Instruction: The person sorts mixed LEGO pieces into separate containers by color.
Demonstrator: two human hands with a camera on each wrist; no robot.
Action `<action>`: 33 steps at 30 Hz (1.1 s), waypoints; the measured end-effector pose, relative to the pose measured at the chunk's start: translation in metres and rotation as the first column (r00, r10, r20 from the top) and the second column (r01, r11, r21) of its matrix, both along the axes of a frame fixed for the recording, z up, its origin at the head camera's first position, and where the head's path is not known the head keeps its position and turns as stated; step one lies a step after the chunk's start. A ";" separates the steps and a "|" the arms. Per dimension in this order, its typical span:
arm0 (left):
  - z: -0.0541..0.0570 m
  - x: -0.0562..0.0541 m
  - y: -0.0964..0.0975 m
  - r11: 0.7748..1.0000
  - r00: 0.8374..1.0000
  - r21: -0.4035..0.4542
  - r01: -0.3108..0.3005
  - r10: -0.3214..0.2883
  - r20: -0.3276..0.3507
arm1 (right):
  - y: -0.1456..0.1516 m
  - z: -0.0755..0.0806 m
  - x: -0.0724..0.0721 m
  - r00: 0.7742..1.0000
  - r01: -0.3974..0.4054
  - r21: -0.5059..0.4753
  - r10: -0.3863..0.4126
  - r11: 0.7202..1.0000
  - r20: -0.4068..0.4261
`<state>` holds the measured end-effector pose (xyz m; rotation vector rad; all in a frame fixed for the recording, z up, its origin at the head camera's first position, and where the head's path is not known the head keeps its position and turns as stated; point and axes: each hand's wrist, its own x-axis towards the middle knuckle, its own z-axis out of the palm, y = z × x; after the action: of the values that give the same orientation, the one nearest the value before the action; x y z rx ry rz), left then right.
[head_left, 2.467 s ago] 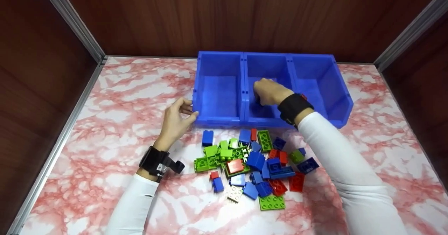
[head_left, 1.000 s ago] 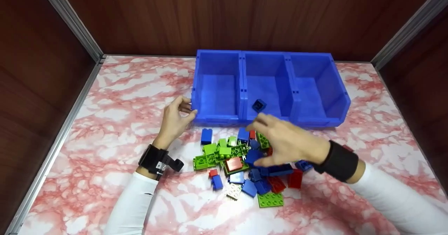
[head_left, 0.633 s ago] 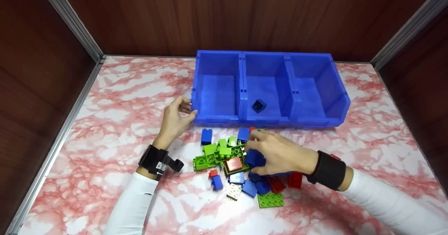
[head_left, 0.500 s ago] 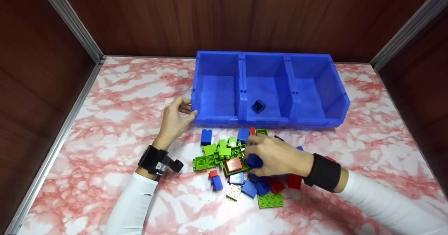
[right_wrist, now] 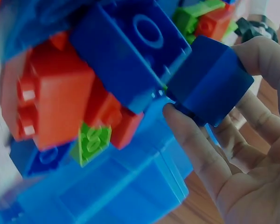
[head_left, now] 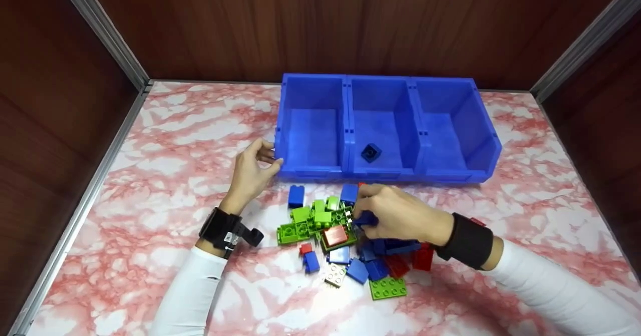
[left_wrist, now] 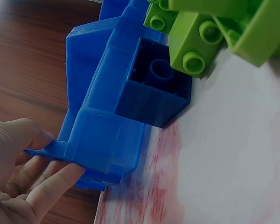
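Note:
In the head view my left hand (head_left: 252,171) holds the left edge of a row of three joined blue bins (head_left: 313,173). The left wrist view shows the thumb and fingers around the bin's projecting edge (left_wrist: 53,149). My right hand (head_left: 403,215) is over the right part of a heap of toy building bricks (head_left: 320,218), pinching a blue brick (right_wrist: 212,81) between thumb and fingers. A larger blue brick (right_wrist: 130,56) sits close beside it in the right wrist view. One dark blue brick (head_left: 370,152) lies in the middle bin.
Green, blue, red and white bricks lie on the marbled table in front of the bins. A single blue brick (head_left: 296,196) stands near the left bin. A green brick (head_left: 388,288) is at the heap's near edge. Wooden panels (head_left: 320,25) enclose the back and sides.
My right hand left the middle bin, where a dark blue brick now shows, and came back to the heap. It has taken hold of a blue brick there. The left hand has stayed put.

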<state>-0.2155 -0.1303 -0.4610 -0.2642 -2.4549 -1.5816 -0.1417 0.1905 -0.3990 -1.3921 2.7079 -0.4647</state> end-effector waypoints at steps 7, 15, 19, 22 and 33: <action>0.000 -0.001 0.000 1.000 0.999 -0.002 0.002 -0.002 0.036 | 0.009 0.029 -0.016 0.999 0.044 -0.024 -0.043 0.999 0.017; 0.000 0.000 -0.002 1.000 0.999 -0.003 0.009 -0.009 0.045 | 0.015 0.064 -0.052 0.990 0.138 -0.011 -0.138 0.990 0.001; 0.001 0.000 -0.002 1.000 0.999 -0.010 0.010 -0.009 0.042 | 0.015 0.072 -0.075 0.983 0.182 -0.011 -0.182 0.983 -0.019; 0.001 0.000 -0.002 1.000 0.999 -0.013 0.009 -0.008 0.037 | 0.015 0.073 -0.094 0.976 0.217 0.008 -0.216 0.976 -0.016; 0.000 0.000 -0.002 1.000 1.000 -0.012 0.006 -0.005 0.022 | 0.005 0.051 -0.162 0.946 0.319 0.152 -0.325 0.935 0.015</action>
<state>-0.2152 -0.1319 -0.4614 -0.2571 -2.4832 -1.5802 -0.3039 0.1950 -0.3479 -0.8950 2.8781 -0.2958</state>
